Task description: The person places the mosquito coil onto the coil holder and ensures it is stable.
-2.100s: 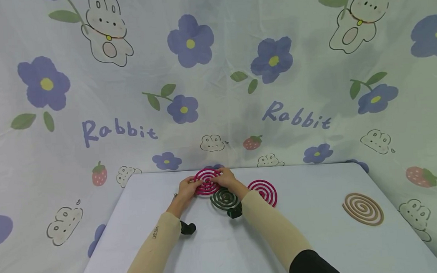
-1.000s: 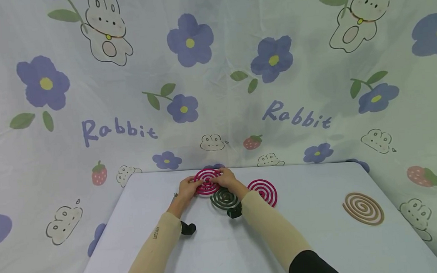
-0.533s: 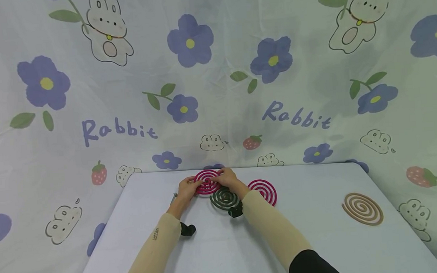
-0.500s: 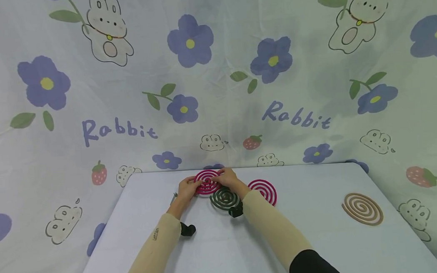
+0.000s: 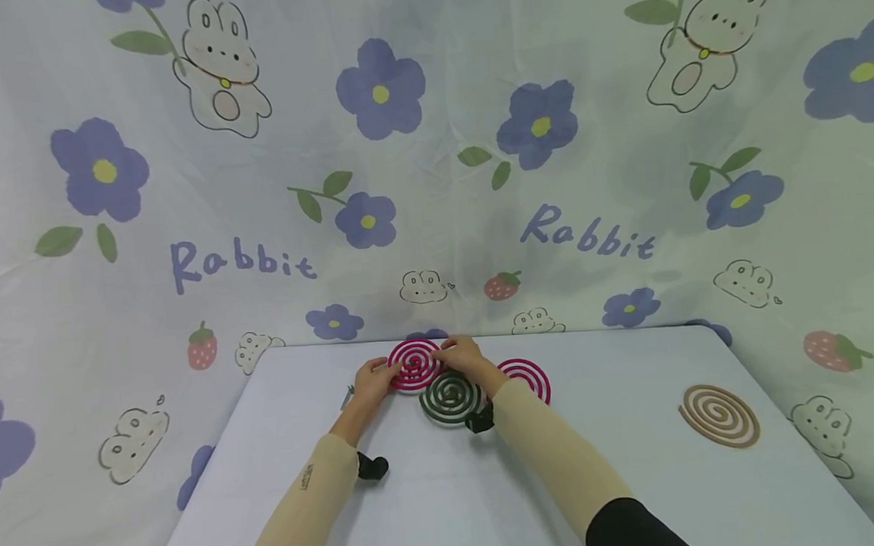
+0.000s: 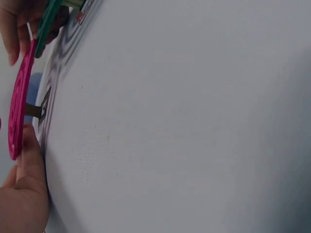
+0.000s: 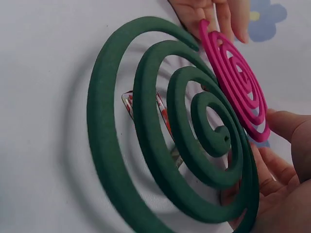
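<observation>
A pink mosquito coil (image 5: 415, 363) sits raised on a small stand (image 6: 33, 110) near the table's far edge. My left hand (image 5: 372, 381) is at its left rim, thumb against the edge of the pink coil (image 6: 18, 107). At the opposite rim is my right hand (image 5: 463, 356), its thumb tip by the pink coil (image 7: 224, 80) and its fingers extended below. A green mosquito coil (image 7: 104, 111) stands raised above a thin metal piece (image 7: 163, 116), just in front of the pink one and overlapping its rim in the right wrist view.
Another pink coil (image 5: 541, 379) lies partly behind my right forearm. A tan coil (image 5: 720, 417) lies on the right of the white table (image 5: 607, 480). A small thin metal piece (image 5: 348, 397) lies beside my left wrist. A printed curtain (image 5: 446, 180) hangs behind.
My right hand has shifted slightly right, its thumb drawn back from the pink coil's middle toward the rim. The left thumb has drawn back slightly too. The head view has tilted a little.
</observation>
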Tool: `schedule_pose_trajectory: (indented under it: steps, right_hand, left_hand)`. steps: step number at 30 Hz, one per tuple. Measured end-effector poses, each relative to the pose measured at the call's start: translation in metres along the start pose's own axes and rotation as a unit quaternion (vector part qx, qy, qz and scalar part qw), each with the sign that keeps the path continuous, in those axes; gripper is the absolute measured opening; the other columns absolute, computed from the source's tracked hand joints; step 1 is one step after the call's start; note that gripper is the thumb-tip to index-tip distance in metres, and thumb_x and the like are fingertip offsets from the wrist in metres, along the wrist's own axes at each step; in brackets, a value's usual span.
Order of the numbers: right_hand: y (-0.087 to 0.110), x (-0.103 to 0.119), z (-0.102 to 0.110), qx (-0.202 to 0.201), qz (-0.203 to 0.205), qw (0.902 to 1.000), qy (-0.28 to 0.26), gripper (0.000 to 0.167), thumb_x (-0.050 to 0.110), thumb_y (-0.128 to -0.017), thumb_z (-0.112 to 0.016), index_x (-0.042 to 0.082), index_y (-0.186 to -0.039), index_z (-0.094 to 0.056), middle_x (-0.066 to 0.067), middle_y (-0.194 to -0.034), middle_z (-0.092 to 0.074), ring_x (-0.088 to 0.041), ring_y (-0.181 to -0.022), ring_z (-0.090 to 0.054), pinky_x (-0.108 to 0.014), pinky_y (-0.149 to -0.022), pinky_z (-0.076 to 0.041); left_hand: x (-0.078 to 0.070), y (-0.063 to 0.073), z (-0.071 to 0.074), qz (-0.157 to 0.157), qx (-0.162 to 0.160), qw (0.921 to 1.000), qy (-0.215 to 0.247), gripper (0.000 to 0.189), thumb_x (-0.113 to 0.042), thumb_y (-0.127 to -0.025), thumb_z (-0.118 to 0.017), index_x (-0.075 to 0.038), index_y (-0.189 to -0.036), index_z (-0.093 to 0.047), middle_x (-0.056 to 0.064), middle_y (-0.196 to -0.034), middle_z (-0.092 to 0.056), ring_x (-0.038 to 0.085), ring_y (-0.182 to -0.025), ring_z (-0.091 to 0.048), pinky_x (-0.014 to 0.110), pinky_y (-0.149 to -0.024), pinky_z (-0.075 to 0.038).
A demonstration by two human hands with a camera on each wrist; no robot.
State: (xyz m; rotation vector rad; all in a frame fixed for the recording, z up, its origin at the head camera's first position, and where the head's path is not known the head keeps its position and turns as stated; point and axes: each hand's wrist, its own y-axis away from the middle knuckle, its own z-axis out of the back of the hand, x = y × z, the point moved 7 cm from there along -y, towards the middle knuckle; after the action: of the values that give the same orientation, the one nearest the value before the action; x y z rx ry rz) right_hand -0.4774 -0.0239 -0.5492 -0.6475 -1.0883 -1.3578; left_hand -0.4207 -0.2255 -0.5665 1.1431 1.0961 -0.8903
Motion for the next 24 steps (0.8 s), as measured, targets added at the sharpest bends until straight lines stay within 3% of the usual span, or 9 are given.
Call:
schedule_pose_trajectory:
  steps: [6, 11, 17, 24]
  right_hand:
    - [0.009, 0.005, 0.010, -0.017, 0.014, 0.9997, 0.010, 0.034, 0.025, -0.088, -0.072, 0.001, -0.111, -0.062, -0.011, -0.098, -0.061, -0.021, -0.085, -0.057, -0.035, -0.080, -0.048]
    - [0.017, 0.011, 0.018, -0.033, 0.028, 0.9983, 0.039, 0.034, 0.026, -0.090, -0.070, 0.001, -0.113, -0.063, -0.013, -0.106, -0.062, -0.024, -0.090, -0.061, -0.039, -0.085, -0.049]
    - [0.025, 0.014, 0.025, -0.015, 0.038, 0.9990, 0.016, 0.032, 0.023, -0.092, -0.068, 0.001, -0.114, -0.062, -0.013, -0.108, -0.062, -0.023, -0.090, -0.062, -0.037, -0.080, -0.052]
    - [0.035, 0.015, 0.036, -0.015, 0.044, 0.9980, 0.042, 0.032, 0.025, -0.092, -0.067, 0.003, -0.115, -0.061, -0.012, -0.108, -0.062, -0.022, -0.090, -0.062, -0.036, -0.081, -0.051]
  left_hand:
    - [0.001, 0.007, 0.001, 0.000, 0.006, 0.9999, 0.013, 0.060, -0.013, -0.094, -0.065, 0.010, -0.141, -0.035, 0.028, -0.123, -0.054, 0.029, -0.108, -0.059, 0.033, -0.087, -0.052]
    - [0.002, 0.013, 0.003, -0.006, -0.001, 0.9999, 0.016, 0.059, -0.007, -0.093, -0.064, 0.012, -0.140, -0.035, 0.029, -0.121, -0.054, 0.022, -0.096, -0.063, 0.030, -0.085, -0.053]
    - [0.007, 0.022, 0.010, -0.003, -0.012, 0.9998, 0.016, 0.058, -0.004, -0.091, -0.065, 0.013, -0.138, -0.036, 0.028, -0.118, -0.055, 0.011, -0.078, -0.064, 0.025, -0.079, -0.054]
    - [0.009, 0.037, 0.016, -0.003, 0.001, 0.9999, 0.011, 0.056, 0.000, -0.091, -0.064, 0.016, -0.137, -0.036, 0.024, -0.109, -0.059, 0.016, -0.081, -0.065, 0.028, -0.080, -0.055]
